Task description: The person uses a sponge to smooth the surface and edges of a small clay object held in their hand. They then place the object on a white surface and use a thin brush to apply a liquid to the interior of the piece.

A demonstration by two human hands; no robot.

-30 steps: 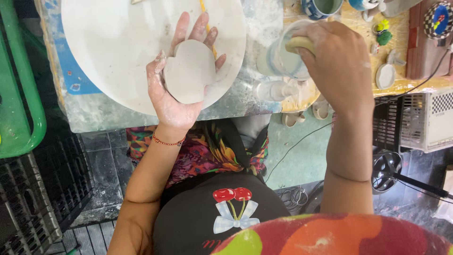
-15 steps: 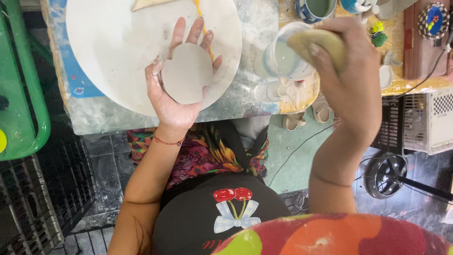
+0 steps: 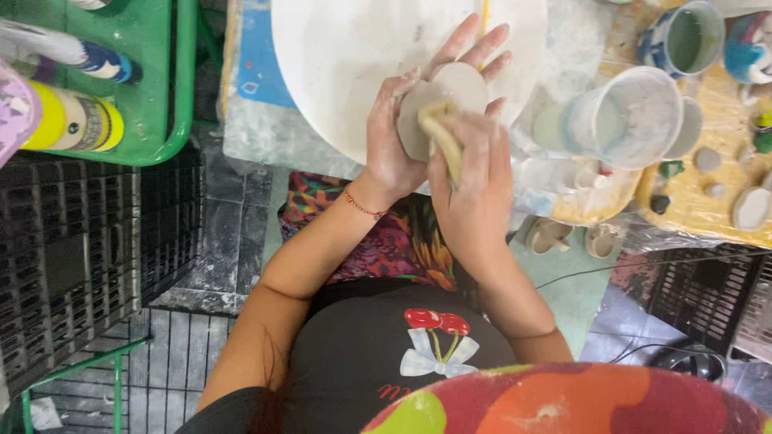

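Note:
My left hand cradles a flat, heart-shaped grey clay piece on its palm, fingers spread behind it, above a round white board. My right hand grips a yellowish sponge and presses it against the near edge of the clay piece. A thin red bracelet circles the left wrist.
A cloudy plastic cup of water stands right of the hands, with a blue-patterned cup behind it. Small clay pieces lie on a yellow surface at right. A green tray with bottles sits at left above black crates.
My right hand has come from the water cup at right over to the left hand and set the sponge on the clay piece. The view has zoomed and shifted.

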